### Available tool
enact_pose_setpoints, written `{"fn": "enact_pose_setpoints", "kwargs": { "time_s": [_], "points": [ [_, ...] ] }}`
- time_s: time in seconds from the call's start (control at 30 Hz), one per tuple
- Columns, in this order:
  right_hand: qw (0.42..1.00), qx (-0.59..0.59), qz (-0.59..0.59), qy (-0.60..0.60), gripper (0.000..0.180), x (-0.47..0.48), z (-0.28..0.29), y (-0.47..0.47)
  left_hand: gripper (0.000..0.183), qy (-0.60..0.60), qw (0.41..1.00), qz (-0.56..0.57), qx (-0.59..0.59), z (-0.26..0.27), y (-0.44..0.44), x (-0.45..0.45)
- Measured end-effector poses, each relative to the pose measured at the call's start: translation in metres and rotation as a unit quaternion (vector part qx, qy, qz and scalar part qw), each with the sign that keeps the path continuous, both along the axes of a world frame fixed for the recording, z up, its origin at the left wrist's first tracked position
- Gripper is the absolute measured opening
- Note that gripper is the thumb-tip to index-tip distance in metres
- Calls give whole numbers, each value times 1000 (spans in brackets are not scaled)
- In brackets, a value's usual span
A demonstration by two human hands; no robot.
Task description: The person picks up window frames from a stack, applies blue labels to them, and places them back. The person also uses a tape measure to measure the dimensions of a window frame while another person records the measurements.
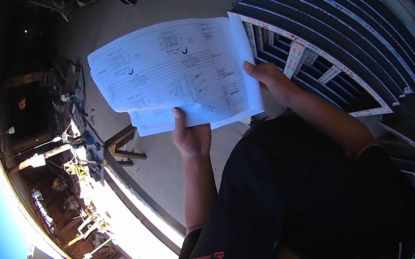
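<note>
A sheaf of white paper sheets (198, 66) printed with technical drawings of frames and ruled tables is held up before me. Two dark pen ticks mark the top sheet. My left hand (191, 132) grips its lower edge, thumb on top and fingers underneath. At the right edge, where the paper curls over, my right hand (266, 76) pinches it between thumb and fingers. The fingers behind the paper are mostly hidden.
Dark window or door frames (309, 40) with taped edges lean in a row at the right. More frames (414, 142) stand at the lower right. A metal stand (123, 142) and a cluttered bench (89, 147) are on the left, beside a sunlit opening.
</note>
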State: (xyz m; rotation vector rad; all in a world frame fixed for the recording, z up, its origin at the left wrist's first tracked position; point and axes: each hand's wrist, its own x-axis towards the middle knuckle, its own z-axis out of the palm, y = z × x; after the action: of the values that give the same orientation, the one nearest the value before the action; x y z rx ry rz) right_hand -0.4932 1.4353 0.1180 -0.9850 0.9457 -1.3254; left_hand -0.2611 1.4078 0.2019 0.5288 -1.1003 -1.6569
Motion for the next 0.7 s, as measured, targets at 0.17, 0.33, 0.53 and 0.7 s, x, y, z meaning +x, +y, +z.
{"fn": "enact_pose_setpoints", "kwargs": {
  "time_s": [0.17, 0.33, 0.53, 0.7],
  "points": [
    [991, -25, -57, -117, 66, 6, 2, -1, 54, -34, 999, 18, 11, -4, 2, -10],
    [987, -44, -85, -129, 58, -5, -6, 0, 51, -77, 996, 55, 10, -14, 5, -19],
    [988, -64, -95, -107, 55, -19, -13, -2, 53, -277, 956, 95, -15, -30, 3, -13],
    [983, -83, -88, -140, 50, -26, -16, 0, 66, -313, 942, -41, 115, -45, -4, -11]
  ]
}}
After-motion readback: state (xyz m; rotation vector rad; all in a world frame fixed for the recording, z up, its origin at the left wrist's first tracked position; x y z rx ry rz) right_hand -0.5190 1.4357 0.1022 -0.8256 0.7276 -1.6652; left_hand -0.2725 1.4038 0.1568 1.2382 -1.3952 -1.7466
